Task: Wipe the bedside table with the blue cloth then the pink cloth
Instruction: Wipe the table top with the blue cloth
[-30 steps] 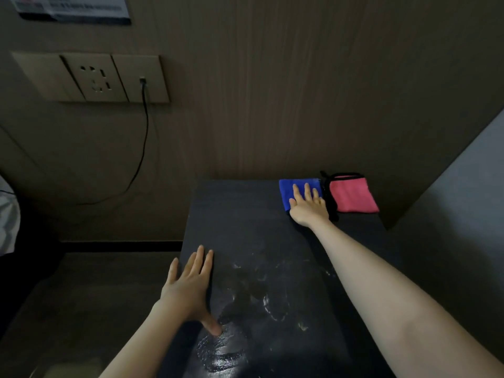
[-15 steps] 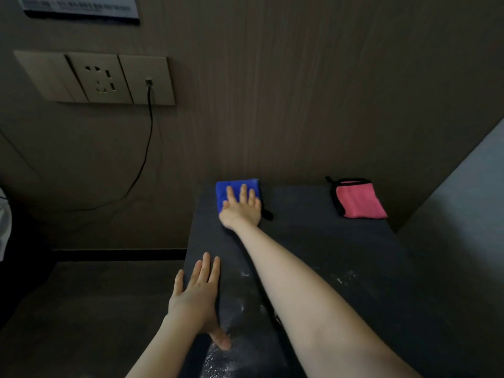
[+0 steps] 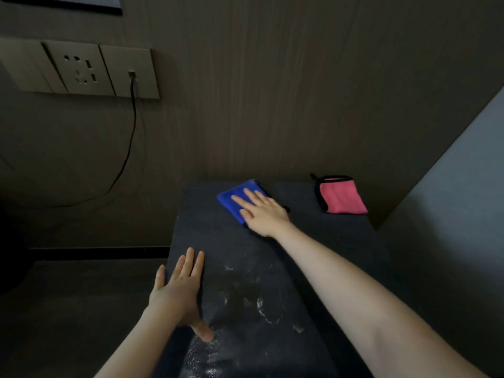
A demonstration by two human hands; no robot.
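The bedside table [image 3: 330,241] has a dark top standing against a wood-panelled wall. A folded blue cloth [image 3: 231,204] lies on the top near the back edge, left of centre. My right hand [image 3: 261,211] lies flat on it, fingers spread and pointing toward the back left, covering its right part. The pink cloth [image 3: 342,197], edged in black, rests alone at the back right corner. My left hand [image 3: 177,293] lies flat and empty on the table's left edge, its thumb on the top. White smears [image 3: 261,306] mark the near part of the top.
A socket panel [image 3: 81,69] is on the wall at the upper left, and a black cable [image 3: 128,148] hangs from it down to the left. A grey slanted surface [image 3: 450,208] borders the table on the right. Dark floor lies to the left.
My right hand slid the blue cloth left from beside the pink cloth toward the back left corner. It has since come slightly back right and turned. My left hand stays put.
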